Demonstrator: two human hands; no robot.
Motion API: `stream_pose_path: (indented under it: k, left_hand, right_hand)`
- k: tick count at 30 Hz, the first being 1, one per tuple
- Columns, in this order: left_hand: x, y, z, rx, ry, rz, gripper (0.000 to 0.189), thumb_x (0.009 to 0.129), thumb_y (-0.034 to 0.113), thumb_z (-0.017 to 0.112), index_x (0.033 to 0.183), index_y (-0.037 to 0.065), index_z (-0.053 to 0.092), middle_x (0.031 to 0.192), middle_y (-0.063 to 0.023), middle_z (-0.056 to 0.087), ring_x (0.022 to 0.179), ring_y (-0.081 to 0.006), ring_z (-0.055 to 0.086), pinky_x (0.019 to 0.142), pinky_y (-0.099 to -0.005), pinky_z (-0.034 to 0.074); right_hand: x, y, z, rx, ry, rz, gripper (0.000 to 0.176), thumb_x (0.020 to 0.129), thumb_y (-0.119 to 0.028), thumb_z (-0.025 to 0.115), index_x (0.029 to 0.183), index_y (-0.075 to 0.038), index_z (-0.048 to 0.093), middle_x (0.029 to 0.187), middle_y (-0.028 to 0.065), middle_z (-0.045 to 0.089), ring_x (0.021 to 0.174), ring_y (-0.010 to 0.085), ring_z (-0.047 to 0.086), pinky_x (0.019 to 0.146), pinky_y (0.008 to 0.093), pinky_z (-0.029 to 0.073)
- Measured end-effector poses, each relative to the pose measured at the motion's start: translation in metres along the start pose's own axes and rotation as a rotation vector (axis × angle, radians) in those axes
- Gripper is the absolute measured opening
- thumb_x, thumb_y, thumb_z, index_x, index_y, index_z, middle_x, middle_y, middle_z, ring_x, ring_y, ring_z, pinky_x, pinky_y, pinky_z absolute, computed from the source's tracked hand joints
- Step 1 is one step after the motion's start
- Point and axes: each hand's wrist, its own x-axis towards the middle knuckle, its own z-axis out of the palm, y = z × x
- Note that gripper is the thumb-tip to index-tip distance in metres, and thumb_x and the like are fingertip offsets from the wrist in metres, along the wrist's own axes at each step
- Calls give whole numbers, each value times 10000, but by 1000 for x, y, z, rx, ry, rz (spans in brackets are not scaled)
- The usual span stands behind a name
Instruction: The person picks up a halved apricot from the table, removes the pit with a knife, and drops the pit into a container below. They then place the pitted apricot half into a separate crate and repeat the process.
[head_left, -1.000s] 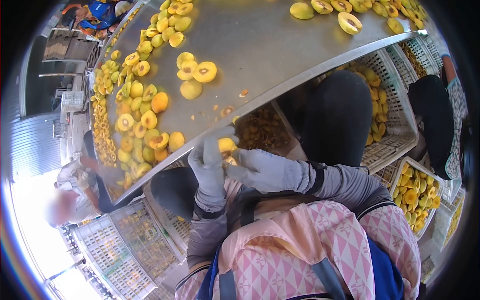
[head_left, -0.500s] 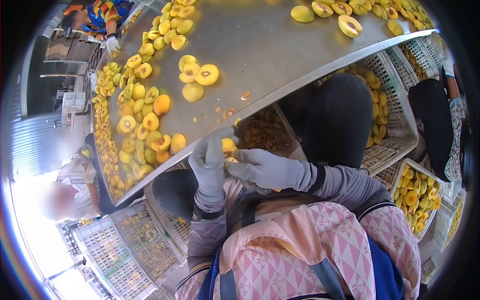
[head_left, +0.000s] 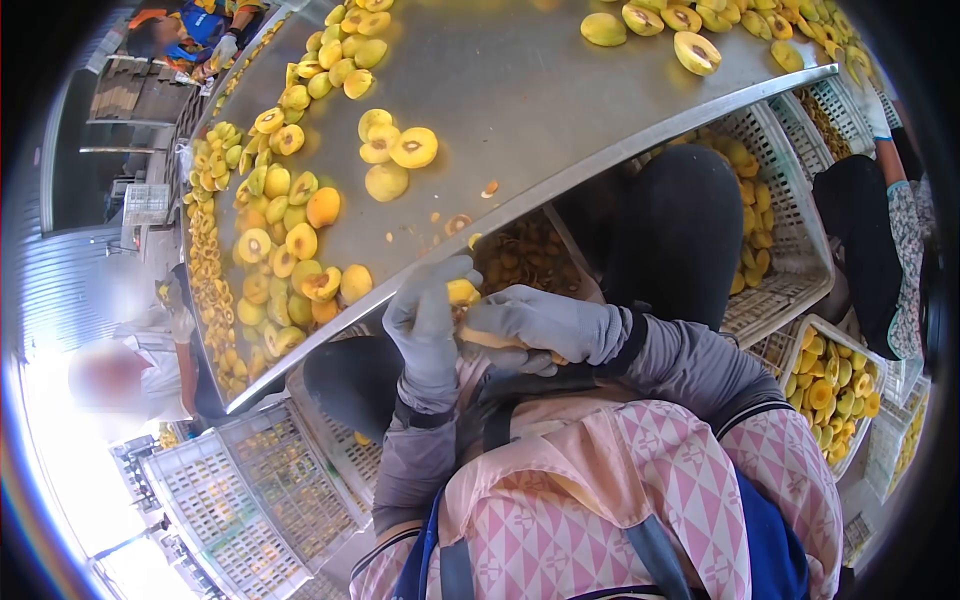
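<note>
In my gloved left hand (head_left: 425, 315) is a yellow peach half (head_left: 462, 292), gripped by curled fingers just off the metal table's near edge. Close beside it, my gloved right hand (head_left: 545, 325) is closed around a slim tool with a yellowish handle (head_left: 488, 339). The tool's working end is at the fruit, mostly hidden by my fingers. Beyond my hands, on the metal table (head_left: 500, 120), lie a small group of peach halves (head_left: 413, 148) and a larger heap (head_left: 280, 240) to the left. Small scraps (head_left: 457, 225) lie near the edge.
Below the table edge is a container of dark peelings or pits (head_left: 530, 255). White plastic crates (head_left: 790, 300) of peaches stand at the right, and more crates (head_left: 205, 490) at lower left. Co-workers sit at upper left (head_left: 205, 35), left (head_left: 160, 370) and right (head_left: 890, 215).
My hands have shifted slightly, and more of the tool's handle shows. The upper-left co-worker's hand has drawn back from the fruit. A gloved hand at the right has moved near the table corner.
</note>
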Motion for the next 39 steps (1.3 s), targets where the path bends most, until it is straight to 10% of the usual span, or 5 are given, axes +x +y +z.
stream_pose_path:
  k: [17, 20, 23, 32, 39]
  left_hand:
    - [-67, 66, -140, 1104, 538, 267, 206, 889, 43, 553, 1069, 27, 654, 928, -115, 648, 838, -208, 632, 688, -311, 508]
    - [-118, 49, -227, 984, 712, -109, 277, 984, 219, 495, 1045, 22, 679, 1024, -147, 669, 851, -257, 638, 753, -323, 509]
    - [-136, 45, -274, 1559, 474, -569, 297, 943, 289, 557, 1106, 73, 679, 1044, -142, 679, 906, -324, 650, 818, -388, 506]
    - [72, 7, -240, 1396, 345, 133, 352, 871, 312, 646, 1164, 117, 657, 1058, -138, 688, 1002, -319, 644, 863, -418, 499]
    - [142, -38, -233, 1441, 117, 19, 457, 772, 338, 706, 1148, 95, 613, 1016, -180, 677, 981, -346, 640, 857, -437, 500]
  right_hand:
    - [19, 41, -2, -1317, 476, -509, 268, 923, -306, 604, 970, -47, 555, 787, 190, 647, 718, 376, 640, 631, 468, 495]
    - [18, 39, 1, -1297, 426, -490, 269, 917, -294, 611, 992, -43, 548, 789, 189, 651, 716, 375, 644, 636, 469, 495]
    - [18, 37, 3, -1320, 368, -346, 290, 904, -283, 619, 1041, -38, 547, 798, 185, 658, 732, 373, 648, 654, 469, 499]
    - [20, 40, -2, -1373, 386, -326, 396, 856, -280, 648, 1129, -8, 554, 840, 203, 664, 799, 386, 649, 710, 474, 507]
    - [26, 37, -7, -1317, 414, -331, 357, 850, -258, 655, 1098, -13, 578, 857, 203, 662, 796, 373, 649, 702, 459, 513]
